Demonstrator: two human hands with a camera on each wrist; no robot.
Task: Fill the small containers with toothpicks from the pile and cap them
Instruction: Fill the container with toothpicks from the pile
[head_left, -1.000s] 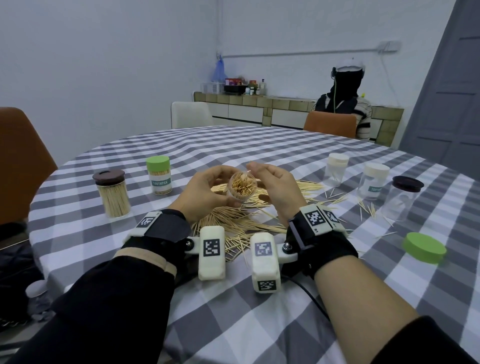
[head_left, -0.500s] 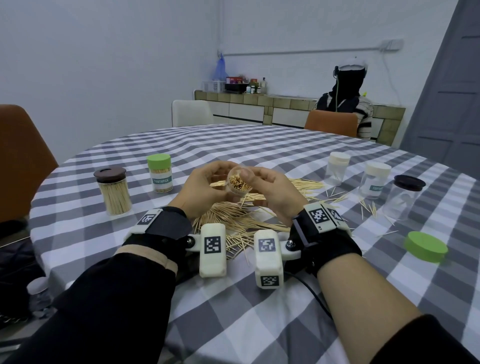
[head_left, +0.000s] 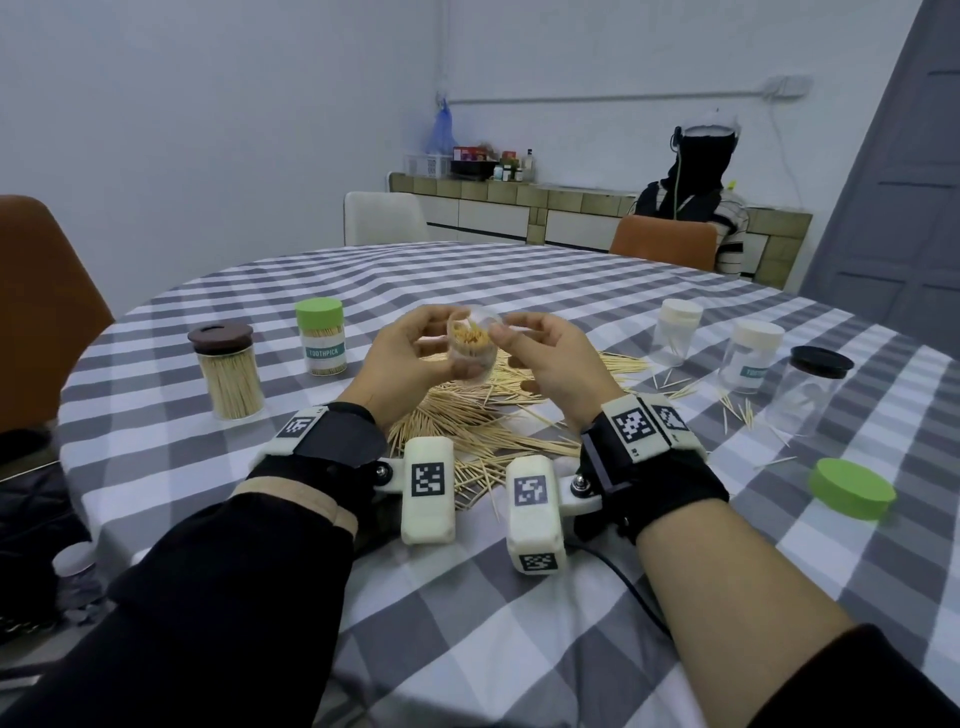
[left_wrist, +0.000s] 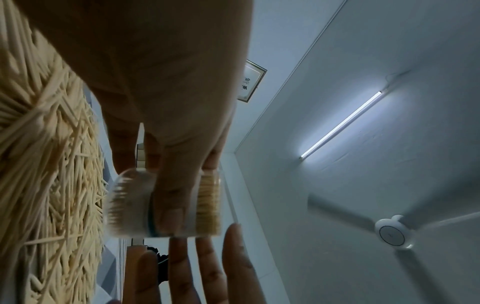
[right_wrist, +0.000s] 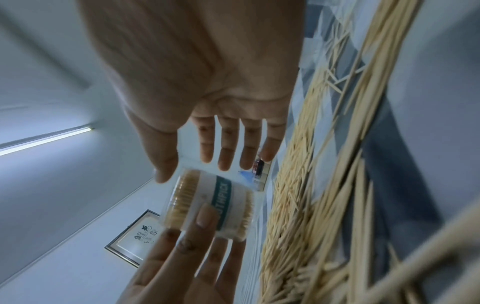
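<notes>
We have lifted the small clear plastic toothpick-filled container (head_left: 469, 349), light and slick, left hand (head_left: 410, 358) fingers gripping its sides, right hand (head_left: 558, 358) fingers spread loose.

Both forearms reach forward, hands raised and facing each other. The left hand (head_left: 410, 358) curls its fingers and thumb round a small jar (head_left: 470, 345); the right hand (head_left: 556, 358) spreads straight fingers beside it.

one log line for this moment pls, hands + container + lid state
left hand grips toothpick container | right hand open beside its mouth | container uncapped, full | loose green lid on table
</notes>
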